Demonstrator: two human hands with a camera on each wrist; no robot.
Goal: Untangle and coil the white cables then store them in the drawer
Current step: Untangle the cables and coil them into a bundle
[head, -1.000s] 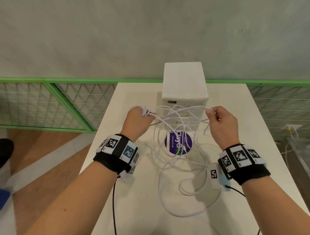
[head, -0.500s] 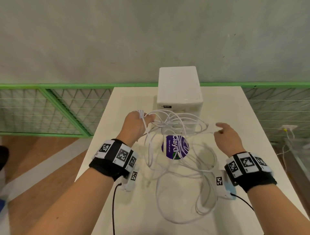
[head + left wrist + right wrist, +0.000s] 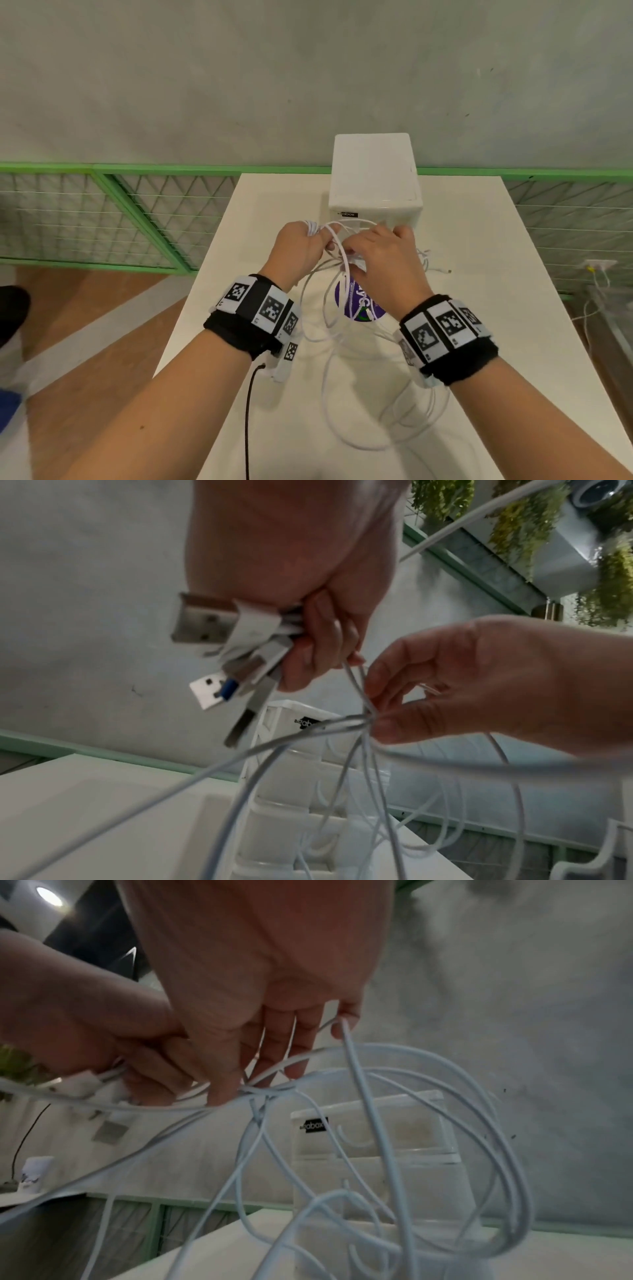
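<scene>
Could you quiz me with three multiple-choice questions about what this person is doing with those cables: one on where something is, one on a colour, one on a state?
1. Where is the white drawer box?
A. at the table's far edge
B. on the floor
C. in the person's lap

2. What colour is the round sticker on the table?
A. red
B. purple
C. yellow

3. What is the left hand doing?
A. resting flat
B. pointing
C. gripping cable plugs

Answers: 1 A, it stands by the wall; 2 B, purple shows under the white cables; 3 C, the left wrist view shows curled fingers around USB ends.
</scene>
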